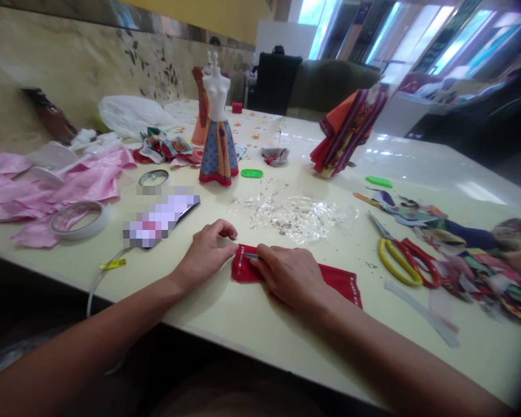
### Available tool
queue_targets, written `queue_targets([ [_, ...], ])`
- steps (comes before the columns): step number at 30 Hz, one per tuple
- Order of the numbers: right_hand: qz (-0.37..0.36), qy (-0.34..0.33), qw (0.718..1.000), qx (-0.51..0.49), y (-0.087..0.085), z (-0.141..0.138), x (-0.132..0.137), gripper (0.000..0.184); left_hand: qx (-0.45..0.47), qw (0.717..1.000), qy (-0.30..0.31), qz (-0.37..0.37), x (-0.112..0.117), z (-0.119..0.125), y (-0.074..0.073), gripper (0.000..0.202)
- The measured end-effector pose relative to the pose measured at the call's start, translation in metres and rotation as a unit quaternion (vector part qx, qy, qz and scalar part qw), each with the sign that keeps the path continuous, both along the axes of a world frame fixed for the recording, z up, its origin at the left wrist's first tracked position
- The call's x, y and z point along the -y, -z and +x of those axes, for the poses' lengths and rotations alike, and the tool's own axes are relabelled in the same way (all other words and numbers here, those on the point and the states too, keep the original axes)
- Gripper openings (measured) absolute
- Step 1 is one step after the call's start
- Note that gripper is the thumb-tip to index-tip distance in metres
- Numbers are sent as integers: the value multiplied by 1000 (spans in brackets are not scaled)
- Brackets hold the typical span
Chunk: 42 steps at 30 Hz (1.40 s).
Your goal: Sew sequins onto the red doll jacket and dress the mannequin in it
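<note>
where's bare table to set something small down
Bare patches: between the phone and left forearm; and right of the red cloth, between the right forearm and translucent strip. Crowded: right side, with scissors and fabric scraps; left side, with pink cloth and tape rolls; beyond the red cloth, crumpled plastic.

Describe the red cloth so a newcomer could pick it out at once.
On the pale table, find the right hand near the front edge. The red cloth lies beneath it, one end by the left hand. Unlike the pink fabric at far left and mixed scraps at far right, it bears a row of pale dots at each end.
</note>
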State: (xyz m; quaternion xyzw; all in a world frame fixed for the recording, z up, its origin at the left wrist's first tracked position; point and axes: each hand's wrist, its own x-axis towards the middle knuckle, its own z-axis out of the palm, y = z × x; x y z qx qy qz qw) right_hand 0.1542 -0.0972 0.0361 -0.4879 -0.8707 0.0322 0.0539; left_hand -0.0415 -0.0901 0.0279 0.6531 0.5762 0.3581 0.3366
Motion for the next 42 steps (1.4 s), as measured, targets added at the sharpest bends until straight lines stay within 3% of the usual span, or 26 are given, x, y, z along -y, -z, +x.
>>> queue_targets([
  [17, -5, -2, 1000, 25, 0, -3, -4, 29, -57, 998, 10, 5, -2, 4, 2, 11],
  [33, -1, -19, 999, 44, 1, -4, -3, 13, -126, 992, 6, 22, -5, 11, 4, 10],
  [42, 4, -7, 999, 52, -9, 4, 0, 29, -155, 988, 16, 12, -7, 11, 5, 10],
])
